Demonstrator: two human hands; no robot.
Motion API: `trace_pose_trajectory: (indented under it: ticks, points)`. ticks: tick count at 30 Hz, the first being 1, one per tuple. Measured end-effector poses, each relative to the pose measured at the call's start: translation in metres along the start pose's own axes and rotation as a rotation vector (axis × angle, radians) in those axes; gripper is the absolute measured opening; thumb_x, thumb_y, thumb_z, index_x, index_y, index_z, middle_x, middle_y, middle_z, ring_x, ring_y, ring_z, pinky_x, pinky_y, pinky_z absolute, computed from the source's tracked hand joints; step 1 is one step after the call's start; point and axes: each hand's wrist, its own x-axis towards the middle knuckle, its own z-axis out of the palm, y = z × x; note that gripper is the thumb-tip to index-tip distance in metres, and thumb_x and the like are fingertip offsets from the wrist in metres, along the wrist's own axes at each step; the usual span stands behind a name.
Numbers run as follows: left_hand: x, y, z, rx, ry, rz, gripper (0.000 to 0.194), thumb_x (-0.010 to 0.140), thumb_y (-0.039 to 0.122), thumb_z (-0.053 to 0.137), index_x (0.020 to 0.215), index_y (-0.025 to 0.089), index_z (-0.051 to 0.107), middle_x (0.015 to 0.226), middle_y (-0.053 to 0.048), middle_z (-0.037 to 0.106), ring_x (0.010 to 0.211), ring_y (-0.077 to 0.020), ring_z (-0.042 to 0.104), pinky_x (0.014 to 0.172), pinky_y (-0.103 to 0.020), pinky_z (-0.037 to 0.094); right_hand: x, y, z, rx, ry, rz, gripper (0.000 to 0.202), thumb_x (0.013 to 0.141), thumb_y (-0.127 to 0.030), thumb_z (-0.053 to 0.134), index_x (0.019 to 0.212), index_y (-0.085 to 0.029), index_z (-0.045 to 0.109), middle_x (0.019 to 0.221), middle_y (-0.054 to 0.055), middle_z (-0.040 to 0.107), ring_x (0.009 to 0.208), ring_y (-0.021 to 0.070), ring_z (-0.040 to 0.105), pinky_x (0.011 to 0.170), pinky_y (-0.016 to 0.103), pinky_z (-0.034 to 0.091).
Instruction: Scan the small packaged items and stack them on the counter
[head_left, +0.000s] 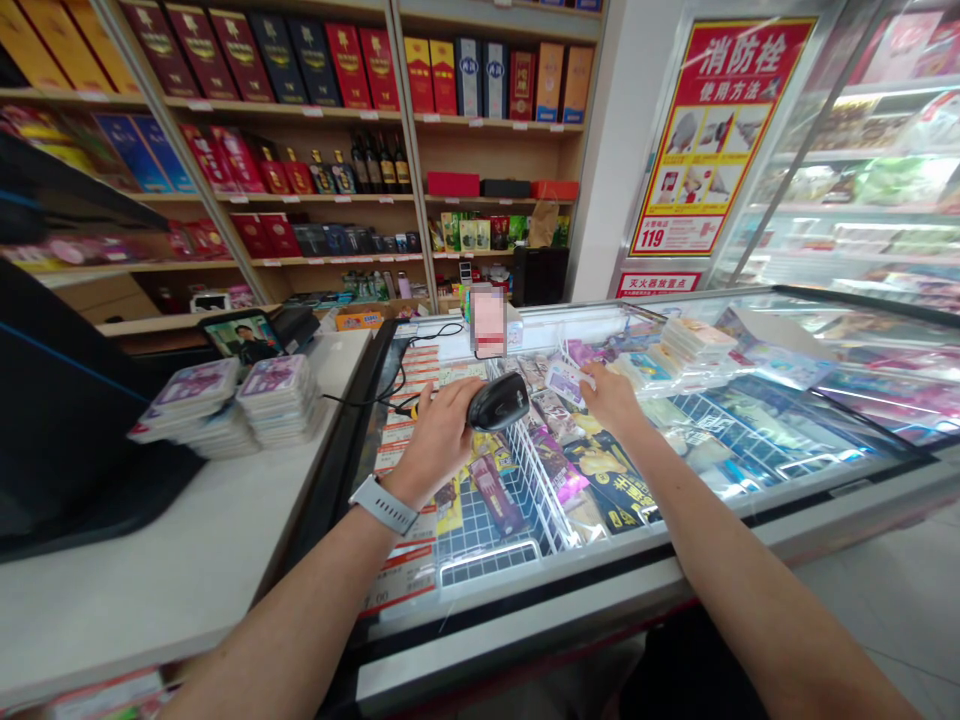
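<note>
My left hand (439, 440), with a watch on its wrist, is wrapped round a black barcode scanner (499, 402) over the freezer's glass top. A cable (360, 402) runs leftward from near that hand. My right hand (611, 398) pinches a small flat white-and-purple pack (568, 383) by its right edge, to the right of the scanner and apart from it. Beyond the pack, a stack of similar flat packs (694, 342) rests on the freezer glass. Under the glass lie wrapped ice creams (496, 495) in wire baskets (540, 480).
On the left counter (247, 520) stand two stacks of flat packs (277, 395), beside a dark monitor (67, 400) and a phone (241, 335) showing a picture. An open white box (776, 345) lies on the freezer's right. Shelves (300, 107) of boxed bottles line the back wall.
</note>
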Motion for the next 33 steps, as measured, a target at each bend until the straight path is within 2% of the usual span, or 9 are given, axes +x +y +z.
trace_pose_trajectory:
  ticks: [6, 9, 15, 20, 25, 29, 33]
  points:
    - [0.0, -0.001, 0.001, 0.004, 0.003, 0.005, 0.063, 0.081, 0.001, 0.046, 0.141, 0.019, 0.054, 0.149, -0.013, 0.06, 0.14, -0.0276, 0.053, 0.124, -0.057, 0.023, 0.001, 0.001, -0.002, -0.015, -0.024, 0.02, 0.044, 0.099, -0.017, 0.039, 0.138, -0.007, 0.057, 0.111, 0.019, 0.077, 0.103, 0.0309, 0.072, 0.092, 0.038, 0.049]
    - [0.0, -0.002, 0.002, 0.001, 0.002, 0.002, 0.063, 0.082, 0.001, 0.047, 0.141, 0.019, 0.053, 0.15, -0.013, 0.059, 0.141, -0.0276, 0.052, 0.125, -0.057, 0.021, 0.002, 0.005, -0.003, -0.023, -0.014, 0.031, 0.04, 0.099, -0.018, 0.043, 0.132, -0.007, 0.062, 0.11, 0.018, 0.077, 0.105, 0.03, 0.072, 0.093, 0.036, 0.049]
    - [0.001, -0.001, 0.001, 0.005, 0.004, 0.0, 0.062, 0.082, 0.001, 0.047, 0.141, 0.02, 0.054, 0.148, -0.012, 0.06, 0.14, -0.0277, 0.053, 0.124, -0.057, 0.023, 0.001, 0.009, -0.005, -0.026, 0.069, 0.006, 0.036, 0.098, -0.023, 0.05, 0.125, -0.016, 0.073, 0.116, 0.016, 0.076, 0.108, 0.0292, 0.07, 0.097, 0.038, 0.048]
    - [0.001, -0.001, 0.001, 0.013, 0.011, 0.001, 0.062, 0.082, 0.001, 0.046, 0.14, 0.02, 0.054, 0.147, -0.012, 0.062, 0.139, -0.0278, 0.054, 0.123, -0.057, 0.024, 0.003, 0.008, -0.007, -0.026, 0.057, 0.0, 0.035, 0.095, -0.023, 0.055, 0.12, -0.011, 0.076, 0.111, 0.016, 0.078, 0.106, 0.0302, 0.071, 0.096, 0.037, 0.049]
    - [0.0, -0.001, 0.0, 0.013, 0.012, 0.011, 0.06, 0.083, 0.002, 0.046, 0.14, 0.02, 0.053, 0.146, -0.012, 0.062, 0.139, -0.0275, 0.054, 0.124, -0.056, 0.023, 0.004, 0.006, -0.01, -0.005, 0.054, 0.017, 0.03, 0.092, -0.02, 0.056, 0.11, -0.012, 0.079, 0.106, 0.014, 0.079, 0.104, 0.0291, 0.073, 0.095, 0.036, 0.051]
    - [0.0, -0.001, 0.0, 0.013, 0.007, 0.002, 0.06, 0.083, 0.002, 0.045, 0.14, 0.019, 0.053, 0.147, -0.012, 0.061, 0.139, -0.0276, 0.054, 0.123, -0.056, 0.024, 0.004, 0.006, -0.007, 0.142, 0.118, 0.064, 0.028, 0.088, -0.019, 0.059, 0.107, -0.012, 0.078, 0.101, 0.014, 0.08, 0.099, 0.0281, 0.075, 0.093, 0.037, 0.054]
    - [0.0, 0.0, -0.001, 0.011, 0.004, 0.001, 0.061, 0.083, 0.002, 0.045, 0.14, 0.018, 0.052, 0.147, -0.013, 0.061, 0.139, -0.0278, 0.054, 0.123, -0.056, 0.024, 0.006, 0.008, 0.002, 0.502, 0.174, 0.151, 0.022, 0.084, -0.022, 0.062, 0.1, -0.014, 0.076, 0.093, 0.01, 0.079, 0.082, 0.0235, 0.076, 0.083, 0.036, 0.059]
